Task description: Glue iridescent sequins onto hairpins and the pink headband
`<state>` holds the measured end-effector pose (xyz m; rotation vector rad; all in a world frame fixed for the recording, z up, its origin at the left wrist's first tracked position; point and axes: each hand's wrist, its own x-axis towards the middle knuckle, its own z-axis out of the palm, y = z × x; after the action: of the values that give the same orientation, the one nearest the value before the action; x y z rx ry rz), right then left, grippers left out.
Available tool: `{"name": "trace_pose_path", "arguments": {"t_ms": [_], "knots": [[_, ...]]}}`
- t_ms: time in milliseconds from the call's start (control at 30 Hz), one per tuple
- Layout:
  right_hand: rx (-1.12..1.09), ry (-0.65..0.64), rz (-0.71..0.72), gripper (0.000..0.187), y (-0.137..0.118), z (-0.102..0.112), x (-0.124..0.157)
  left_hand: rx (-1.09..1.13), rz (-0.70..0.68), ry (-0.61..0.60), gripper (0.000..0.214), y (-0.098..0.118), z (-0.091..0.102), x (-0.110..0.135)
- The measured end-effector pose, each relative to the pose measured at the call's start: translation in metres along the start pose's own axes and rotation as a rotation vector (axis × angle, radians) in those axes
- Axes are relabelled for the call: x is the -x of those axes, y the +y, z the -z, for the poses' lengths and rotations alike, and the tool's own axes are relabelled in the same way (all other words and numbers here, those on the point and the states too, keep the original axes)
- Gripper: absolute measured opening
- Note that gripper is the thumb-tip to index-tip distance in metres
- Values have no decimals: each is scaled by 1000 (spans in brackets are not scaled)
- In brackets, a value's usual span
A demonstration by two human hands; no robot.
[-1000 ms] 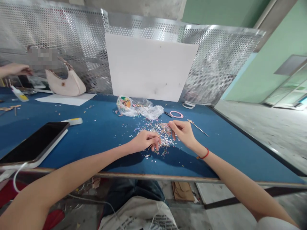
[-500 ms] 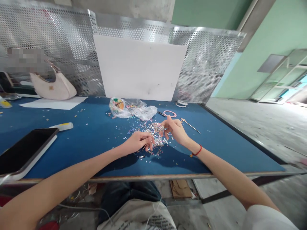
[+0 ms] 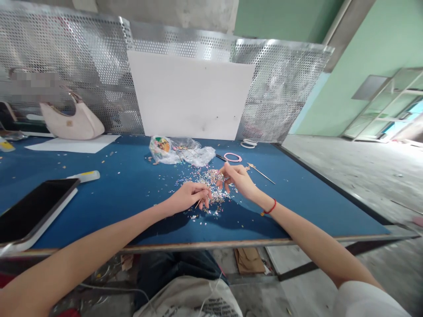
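Observation:
In the middle of the blue table, my left hand (image 3: 192,196) is closed around a thin metal hair stick (image 3: 198,204), its lower end poking out below the fingers. My right hand (image 3: 238,179) has its thumb and fingers drawn together at a glittery cluster (image 3: 216,176) near the stick's upper end. Whatever sits between those right fingertips is too small to make out. Beneath both hands spreads a heap of small shiny sequins (image 3: 218,197). To the right of my right hand lies another hair stick (image 3: 262,173) with an ornament at its top.
Behind the sequins are a crumpled clear plastic bag (image 3: 198,155), a pink ring-shaped item (image 3: 232,157) and a white ring (image 3: 248,143). On the left lie a glue bottle (image 3: 87,176), a phone-like device (image 3: 36,207), white paper (image 3: 74,144) and a handbag (image 3: 74,121). A white board (image 3: 194,97) stands behind.
My right hand has shifted slightly left, closer to the left hand. The left hand stays almost in place, still around the stick. The view has moved a little.

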<state>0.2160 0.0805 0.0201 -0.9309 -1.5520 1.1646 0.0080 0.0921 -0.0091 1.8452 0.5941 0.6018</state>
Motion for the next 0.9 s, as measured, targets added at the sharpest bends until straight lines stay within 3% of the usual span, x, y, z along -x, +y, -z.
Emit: {"name": "trace_pose_path", "arguments": {"t_ms": [367,633,900], "knots": [[350,27,160,48,2,3,4,-22,29,-10,27,9,-2,2],[121,37,83,53,3,1,1,-25,14,-36,27,2,0,0],[288,96,194,28,-6,4,0,-48,16,-43,29,5,-1,0]]}}
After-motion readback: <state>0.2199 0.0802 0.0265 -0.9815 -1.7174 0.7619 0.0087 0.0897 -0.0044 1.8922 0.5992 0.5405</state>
